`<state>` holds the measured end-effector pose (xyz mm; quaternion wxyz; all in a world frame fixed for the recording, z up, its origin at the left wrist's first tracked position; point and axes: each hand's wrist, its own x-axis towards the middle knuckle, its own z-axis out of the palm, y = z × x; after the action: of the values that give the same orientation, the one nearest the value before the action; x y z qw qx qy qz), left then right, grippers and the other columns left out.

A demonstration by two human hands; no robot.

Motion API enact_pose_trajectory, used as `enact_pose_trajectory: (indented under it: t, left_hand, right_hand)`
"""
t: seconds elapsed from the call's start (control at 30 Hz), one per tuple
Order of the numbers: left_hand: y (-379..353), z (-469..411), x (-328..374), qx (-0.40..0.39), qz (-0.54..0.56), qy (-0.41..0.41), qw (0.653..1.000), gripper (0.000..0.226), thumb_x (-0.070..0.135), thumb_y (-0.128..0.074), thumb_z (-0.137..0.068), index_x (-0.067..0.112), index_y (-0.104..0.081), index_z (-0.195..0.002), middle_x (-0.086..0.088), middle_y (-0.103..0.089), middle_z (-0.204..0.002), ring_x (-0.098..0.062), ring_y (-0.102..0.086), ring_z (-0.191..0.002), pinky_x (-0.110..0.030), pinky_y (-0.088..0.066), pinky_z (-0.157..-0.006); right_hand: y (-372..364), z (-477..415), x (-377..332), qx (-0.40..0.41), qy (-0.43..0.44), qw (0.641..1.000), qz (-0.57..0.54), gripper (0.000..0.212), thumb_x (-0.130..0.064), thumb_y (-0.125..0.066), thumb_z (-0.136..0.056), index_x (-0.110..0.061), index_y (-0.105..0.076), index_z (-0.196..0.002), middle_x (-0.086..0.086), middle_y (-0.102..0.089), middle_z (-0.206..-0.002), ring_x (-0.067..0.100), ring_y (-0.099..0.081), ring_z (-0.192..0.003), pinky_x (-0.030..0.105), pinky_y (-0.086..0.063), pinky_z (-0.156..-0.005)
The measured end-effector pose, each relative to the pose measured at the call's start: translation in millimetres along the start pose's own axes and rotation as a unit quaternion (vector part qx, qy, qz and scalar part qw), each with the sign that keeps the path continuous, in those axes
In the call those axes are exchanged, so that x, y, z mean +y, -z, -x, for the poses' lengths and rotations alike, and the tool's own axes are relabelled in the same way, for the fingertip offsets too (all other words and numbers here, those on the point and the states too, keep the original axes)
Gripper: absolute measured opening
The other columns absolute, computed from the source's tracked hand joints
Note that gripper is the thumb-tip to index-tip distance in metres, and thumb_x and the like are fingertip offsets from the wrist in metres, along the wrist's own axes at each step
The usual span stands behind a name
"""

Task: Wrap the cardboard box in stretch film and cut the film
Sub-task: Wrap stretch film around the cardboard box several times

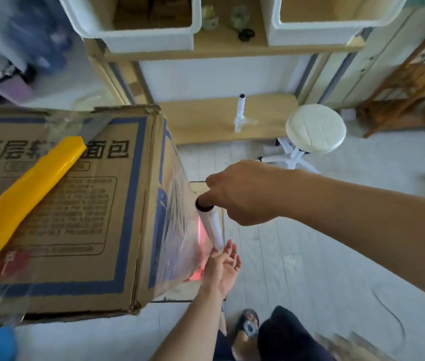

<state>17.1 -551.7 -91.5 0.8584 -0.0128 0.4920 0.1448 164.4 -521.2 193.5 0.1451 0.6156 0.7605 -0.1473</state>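
Our right hand (234, 196) gripped the film roll (212, 225) at its top end, our left hand (223, 267) cupped open under its bottom, beside the cardboard box (70, 204). The thin, clingy film (177, 235) probably needed steady tension, held by the core ends.

- The cardboard box (76, 204) was brown, printed with blue border lines and black characters.
- The cutter (24, 194) on its top was bright yellow.
- The film roll (212, 225) between both hands was white with a black end.
- The stool (315, 128) was cream white.
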Motion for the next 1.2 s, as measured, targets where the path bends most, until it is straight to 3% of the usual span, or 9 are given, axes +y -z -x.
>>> enact_pose_trajectory:
  t: [0.23,0.37,0.53,0.63,0.7,0.83,1.0,1.13,1.2]
  left_hand:
    - [-26.2,-32.0,3.8,0.015,0.093,-0.032,0.995,0.074,-0.019,-0.03,-0.08,0.015,-0.041,-0.145,-0.007,-0.061,-0.134,-0.017,-0.064,-0.105,-0.032,-0.054,-0.067]
    - [-58.8,-51.4,5.8,0.028,0.172,-0.081,0.981,0.068,-0.016,-0.022,-0.088,0.021,-0.041,-0.141,-0.003,-0.064,-0.122,-0.014,-0.064,-0.102,-0.03,-0.052,-0.067]
    - [-103.0,-74.1,0.9,0.03,0.277,-0.132,0.951,0.055,-0.019,-0.018,-0.086,0.018,-0.042,-0.118,-0.008,-0.065,-0.116,-0.018,-0.064,-0.099,-0.031,-0.048,-0.074]
    - [-129.6,-90.1,-1.3,0.022,0.314,-0.152,0.937,0.051,-0.02,-0.019,-0.084,0.018,-0.046,-0.105,-0.009,-0.067,-0.11,-0.018,-0.065,-0.094,-0.029,-0.054,-0.068]
    - [-142.6,-100.3,-3.5,0.017,0.331,-0.163,0.929,0.05,-0.021,-0.02,-0.083,0.016,-0.046,-0.106,-0.009,-0.065,-0.107,-0.019,-0.065,-0.09,-0.028,-0.057,-0.062]
    - [-161.1,-115.1,-0.7,0.007,0.347,-0.186,0.919,0.046,-0.02,-0.022,-0.083,0.01,-0.05,-0.103,-0.008,-0.065,-0.099,-0.019,-0.065,-0.087,-0.029,-0.054,-0.068]
    - [-176.1,-123.1,24.8,0.022,0.361,-0.213,0.907,0.047,-0.022,-0.023,-0.078,0.011,-0.045,-0.103,-0.01,-0.065,-0.091,-0.02,-0.065,-0.077,-0.027,-0.056,-0.056]
    - [-184.6,-127.5,46.7,0.006,0.384,-0.25,0.889,0.057,-0.024,-0.041,-0.055,0.01,-0.047,-0.1,-0.011,-0.063,-0.093,-0.022,-0.062,-0.076,-0.028,-0.054,-0.058]
    - [-188.0,-130.4,58.1,0.013,0.37,-0.262,0.891,0.06,-0.022,-0.045,-0.052,0.006,-0.05,-0.105,-0.012,-0.061,-0.088,-0.021,-0.06,-0.07,-0.028,-0.05,-0.058]
  right_hand:
    - [-1.3,-16.4,38.4,-0.036,0.064,0.996,0.043,0.051,-0.008,-0.046,-0.09,-0.037,-0.038,-0.132,0.001,-0.049,-0.096,0.017,-0.04,-0.056,0.031,-0.028,-0.045]
    - [6.3,-32.6,74.0,-0.042,0.127,0.988,0.076,0.059,-0.005,-0.043,-0.09,-0.041,-0.034,-0.136,0.001,-0.049,-0.1,0.018,-0.042,-0.06,0.032,-0.027,-0.047]
    - [16.1,-54.5,115.2,-0.056,0.196,0.972,0.121,0.061,-0.005,-0.045,-0.089,-0.044,-0.029,-0.133,-0.003,-0.042,-0.092,0.017,-0.042,-0.061,0.034,-0.032,-0.047]
    - [19.3,-67.9,133.5,-0.062,0.226,0.96,0.153,0.061,-0.008,-0.051,-0.088,-0.044,-0.028,-0.132,-0.001,-0.047,-0.093,0.022,-0.051,-0.066,0.034,-0.035,-0.045]
    - [24.4,-76.1,143.9,-0.058,0.244,0.954,0.164,0.063,-0.008,-0.049,-0.089,-0.044,-0.028,-0.136,0.0,-0.048,-0.092,0.022,-0.052,-0.067,0.033,-0.034,-0.046]
    - [33.1,-95.8,161.3,-0.046,0.275,0.945,0.168,0.069,-0.008,-0.048,-0.087,-0.046,-0.025,-0.14,-0.004,-0.042,-0.086,0.02,-0.05,-0.067,0.035,-0.042,-0.049]
    - [43.4,-123.8,173.1,-0.034,0.303,0.938,0.165,0.072,-0.009,-0.048,-0.089,-0.046,-0.022,-0.145,-0.002,-0.046,-0.093,0.019,-0.051,-0.074,0.034,-0.038,-0.049]
    - [47.0,-146.2,180.3,-0.038,0.332,0.929,0.158,0.07,-0.012,-0.051,-0.09,-0.044,-0.023,-0.146,-0.005,-0.042,-0.089,0.022,-0.055,-0.082,0.034,-0.041,-0.051]
    - [49.4,-159.0,182.6,-0.039,0.35,0.924,0.151,0.069,-0.012,-0.051,-0.09,-0.043,-0.023,-0.146,-0.007,-0.041,-0.087,0.021,-0.054,-0.08,0.034,-0.044,-0.054]
